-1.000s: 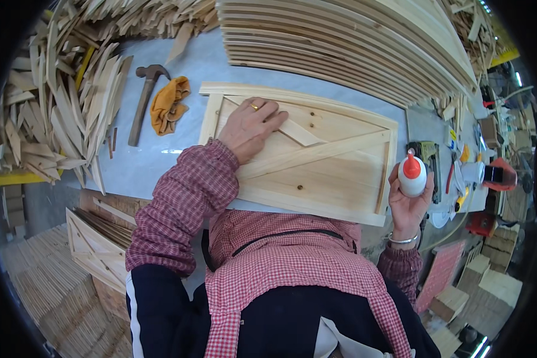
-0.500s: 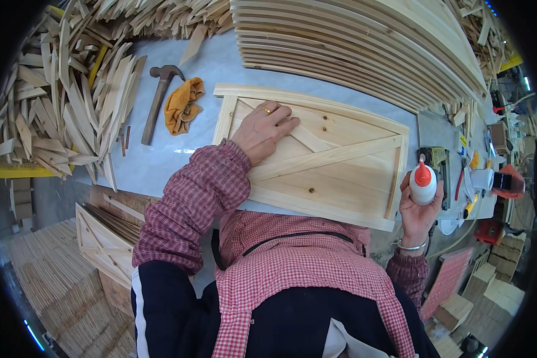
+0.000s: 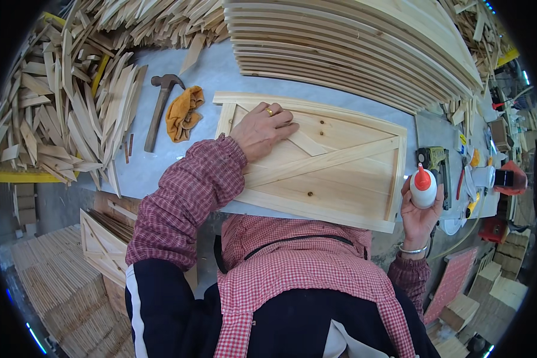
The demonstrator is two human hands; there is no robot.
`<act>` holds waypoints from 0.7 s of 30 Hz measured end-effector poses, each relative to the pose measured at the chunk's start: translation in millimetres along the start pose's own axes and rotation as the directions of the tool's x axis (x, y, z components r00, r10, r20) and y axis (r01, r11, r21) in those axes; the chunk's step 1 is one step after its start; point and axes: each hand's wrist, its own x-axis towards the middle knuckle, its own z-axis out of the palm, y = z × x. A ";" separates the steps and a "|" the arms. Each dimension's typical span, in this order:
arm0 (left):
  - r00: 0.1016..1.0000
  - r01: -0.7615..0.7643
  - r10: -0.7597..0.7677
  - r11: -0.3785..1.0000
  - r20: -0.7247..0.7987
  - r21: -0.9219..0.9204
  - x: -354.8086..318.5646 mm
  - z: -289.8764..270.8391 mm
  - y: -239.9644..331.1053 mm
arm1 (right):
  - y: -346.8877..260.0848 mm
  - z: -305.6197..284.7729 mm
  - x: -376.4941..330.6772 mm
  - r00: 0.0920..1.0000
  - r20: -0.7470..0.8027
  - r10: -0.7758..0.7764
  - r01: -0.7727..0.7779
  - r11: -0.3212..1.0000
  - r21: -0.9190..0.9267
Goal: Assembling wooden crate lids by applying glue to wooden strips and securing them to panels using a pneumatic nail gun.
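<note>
Offcuts (image 3: pixel 89 119) heap over the left end of a pale table (image 3: pixel 218 74), and a stack (image 3: pixel 346 56) of boards lines its far edge. A panel (image 3: pixel 316 179) lies along the near edge; a hammer (image 3: pixel 157 116) and cloth (image 3: pixel 183 114) sit to its left. The left hand (image 3: pixel 262 134), fingers bent and close together, rests over a strip (image 3: pixel 307 143) on the panel; whether it pinches it, I cannot tell. Beyond the panel's right end, the right hand (image 3: pixel 419 221) wraps a bottle (image 3: pixel 423 194), red tip up.
</note>
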 end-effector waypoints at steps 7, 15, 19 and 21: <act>0.999 -0.047 0.046 0.999 -0.020 -0.005 1.6 0.8 -3.2 | -9.5 -8.9 -7.2 0.997 -0.045 -0.069 0.068 0.997 -0.020; 1.000 0.001 -0.003 0.998 -0.022 -0.064 5.1 -8.4 5.9 | -30.3 -9.2 -20.8 0.946 -0.143 -0.292 0.282 0.956 -0.080; 0.999 -0.041 0.041 0.994 0.000 -0.105 28.4 -24.0 26.3 | -61.8 -19.2 -37.3 0.884 -0.164 -0.439 0.430 0.899 -0.088; 1.000 -0.020 0.017 0.960 -0.013 -0.278 51.9 -27.4 46.7 | -78.3 -29.6 -43.4 0.854 -0.174 -0.489 0.485 0.872 -0.070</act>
